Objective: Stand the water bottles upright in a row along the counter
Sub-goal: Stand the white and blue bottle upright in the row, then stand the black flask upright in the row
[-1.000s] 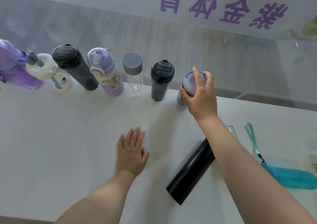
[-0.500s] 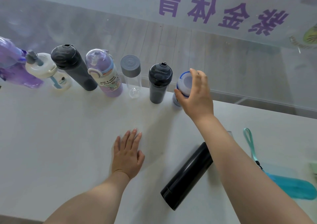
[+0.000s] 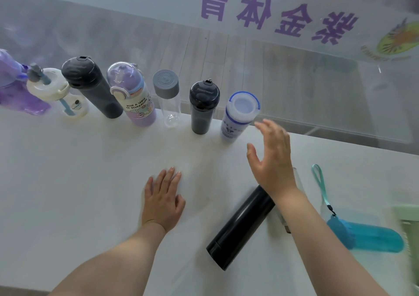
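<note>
While right hand [image 3: 271, 159] hovers spread, black flask [image 3: 240, 226] lies beneath, teal bottle [image 3: 371, 236] beside.

Seven bottles [image 3: 201, 107] stand upright in a row along the counter's [image 3: 68, 182] far edge. A black flask [image 3: 240, 227] and a teal bottle [image 3: 371, 236] lie flat near the right edge.

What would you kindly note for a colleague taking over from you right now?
Left hand: open, flat on the white counter.
Right hand: open, holding nothing, just off the white blue-rimmed bottle.
Done: that bottle ends an upright row of seven along the glass.
Left: the black cylindrical flask and the teal translucent bottle with a strap lie on their sides; a clear item under the right forearm is mostly hidden.
</note>
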A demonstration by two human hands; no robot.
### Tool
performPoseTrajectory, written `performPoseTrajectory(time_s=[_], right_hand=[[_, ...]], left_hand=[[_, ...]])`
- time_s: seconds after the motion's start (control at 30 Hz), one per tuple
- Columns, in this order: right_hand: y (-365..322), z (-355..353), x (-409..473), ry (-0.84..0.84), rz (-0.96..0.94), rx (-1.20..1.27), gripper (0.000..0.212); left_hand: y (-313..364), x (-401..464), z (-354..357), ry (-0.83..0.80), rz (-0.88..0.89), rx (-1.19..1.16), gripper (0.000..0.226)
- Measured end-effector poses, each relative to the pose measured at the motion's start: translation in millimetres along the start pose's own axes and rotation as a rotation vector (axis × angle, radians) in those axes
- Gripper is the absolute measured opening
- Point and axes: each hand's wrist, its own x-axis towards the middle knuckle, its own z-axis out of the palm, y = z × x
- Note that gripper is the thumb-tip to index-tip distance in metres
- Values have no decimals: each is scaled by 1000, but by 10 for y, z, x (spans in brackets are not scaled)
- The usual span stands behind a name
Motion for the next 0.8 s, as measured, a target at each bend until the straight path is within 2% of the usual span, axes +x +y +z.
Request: performPoseTrajectory(time_s=[0.07,0.17,0.37,0.6,0.8], right_hand=[[64,-51,-288,-77,-53,-34,43],[154,-103,-752,-231,-26,-100,42],[273,-206,-1435,-482,-130,-168,61],[282,-156,-1652,-564,-209,-382,96],[221,-24,-1614,-539,-222,-460,87]], left_hand=[[1,-2,1,0,-3,4,63],[5,-6,-4,-1,-12,1,63],[1,-18,5,20,-9,10,63],[-14,-32,26,26,-5,20,63],[-21,-37,44,37,4,21,63]])
